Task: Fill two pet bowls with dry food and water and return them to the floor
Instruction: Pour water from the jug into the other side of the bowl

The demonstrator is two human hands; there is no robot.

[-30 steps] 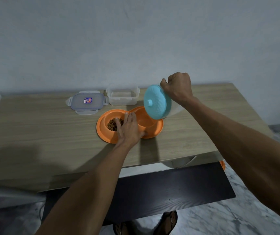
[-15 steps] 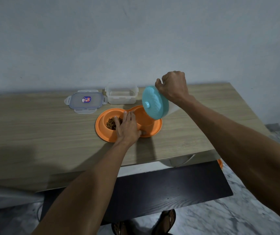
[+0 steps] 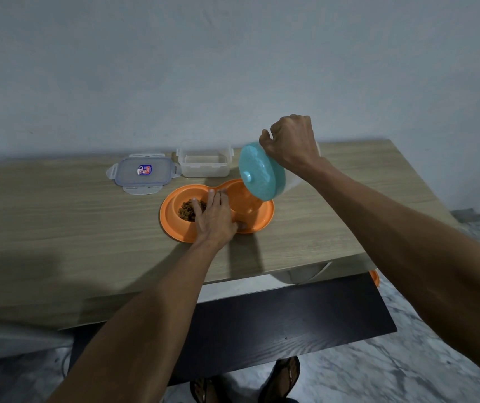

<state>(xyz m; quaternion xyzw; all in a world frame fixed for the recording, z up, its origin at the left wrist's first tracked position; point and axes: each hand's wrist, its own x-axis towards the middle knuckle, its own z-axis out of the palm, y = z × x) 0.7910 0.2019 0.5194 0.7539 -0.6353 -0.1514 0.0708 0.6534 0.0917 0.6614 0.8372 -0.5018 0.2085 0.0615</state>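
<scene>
Gripped in the closed right hand (image 3: 290, 144), a jug with a teal lid (image 3: 262, 173) is tipped steeply over the right well of the orange double bowl (image 3: 257, 219), its lid facing the camera. Left hand (image 3: 215, 219) lies flat, fingers spread, on the bridge between the two wells, pressing the bowl to the wooden table (image 3: 58, 222). Left well already holds dry food (image 3: 188, 210); behind it stand an empty clear container (image 3: 204, 161) and its lid (image 3: 143, 173). Step in hand, by judgement: pouring water into the second well, though no stream can be made out. Next move calls for righting the jug, setting it down, then carrying the bowl level to the floor.
</scene>
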